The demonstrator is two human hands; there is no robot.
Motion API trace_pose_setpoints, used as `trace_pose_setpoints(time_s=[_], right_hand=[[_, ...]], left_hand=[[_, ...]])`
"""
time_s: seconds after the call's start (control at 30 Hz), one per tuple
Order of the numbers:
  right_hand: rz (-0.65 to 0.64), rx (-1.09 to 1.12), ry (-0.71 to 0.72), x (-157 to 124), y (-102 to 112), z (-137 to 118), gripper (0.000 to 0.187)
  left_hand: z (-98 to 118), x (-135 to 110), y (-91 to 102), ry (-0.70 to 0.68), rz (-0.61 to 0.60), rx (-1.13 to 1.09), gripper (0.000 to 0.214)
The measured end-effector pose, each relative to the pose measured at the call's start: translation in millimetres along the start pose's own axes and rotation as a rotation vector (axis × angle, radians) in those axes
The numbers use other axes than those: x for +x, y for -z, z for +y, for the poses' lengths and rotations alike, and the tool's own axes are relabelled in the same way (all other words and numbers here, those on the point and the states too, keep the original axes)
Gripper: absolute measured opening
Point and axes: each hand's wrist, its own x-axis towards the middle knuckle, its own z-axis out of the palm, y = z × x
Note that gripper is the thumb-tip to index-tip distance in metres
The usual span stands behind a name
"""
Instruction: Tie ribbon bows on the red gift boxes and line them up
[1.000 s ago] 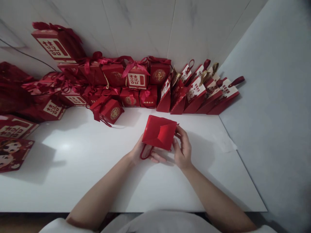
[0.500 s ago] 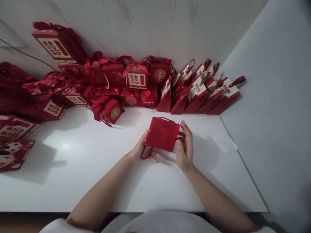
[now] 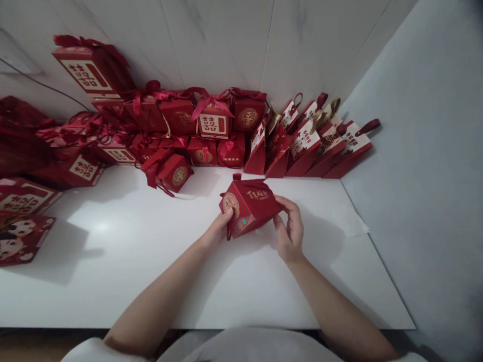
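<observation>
Between my two hands is a red gift box (image 3: pixel 256 203) with gold lettering on one face and a round gold emblem on another. It lies tilted on its side, just above the white table. My left hand (image 3: pixel 217 229) grips its left end, thumb on the emblem face and the other fingers hidden behind the box. At the right end, my right hand (image 3: pixel 290 229) pinches the corner between thumb and fingers. A bit of dark red ribbon loop shows by the left end.
Red boxes with ribbon bows (image 3: pixel 213 118) are stacked along the tiled wall. Several wedge-shaped boxes (image 3: pixel 304 143) stand at the back right. One box (image 3: pixel 171 171) lies in front of the stack. More boxes (image 3: pixel 22 239) sit at the left on the white table (image 3: pixel 132 281).
The box has been turned over between my hands: its plain red face gave way to the lettered and emblem faces. My left thumb now rests on the emblem side.
</observation>
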Motion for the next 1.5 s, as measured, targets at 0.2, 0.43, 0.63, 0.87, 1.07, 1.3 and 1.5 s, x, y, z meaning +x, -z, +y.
trace_pose_setpoints(time_s=[0.2, 0.43, 0.63, 0.87, 1.07, 1.3, 1.5], right_hand=[[-0.017, 0.029, -0.110, 0, 1, 4, 0.030], [-0.053, 0.184, -0.320, 1, 0, 17, 0.029], [-0.124, 0.277, -0.560, 5, -1, 28, 0.033], [0.008, 0.230, -0.642, 14, 9, 14, 0.035], [-0.185, 0.367, -0.699, 16, 6, 20, 0.060], [-0.355, 0.444, -0.729, 27, -9, 37, 0.053], [-0.155, 0.711, -0.753, 27, -2, 44, 0.053]], left_hand=[[17, -5, 5.5, -0.300, 0.113, 0.353, 0.089], [39, -13, -0.8, -0.380, 0.018, 0.662, 0.122], [41, -7, 23.0, -0.312, -0.015, 0.742, 0.109], [51, 7, 64.4, -0.509, 0.701, 0.739, 0.065], [62, -2, 49.0, -0.499, 0.483, 0.696, 0.042], [49, 1, 34.8, -0.382, 0.156, 0.631, 0.049], [71, 2, 57.5, -0.542, 0.538, 0.697, 0.043]])
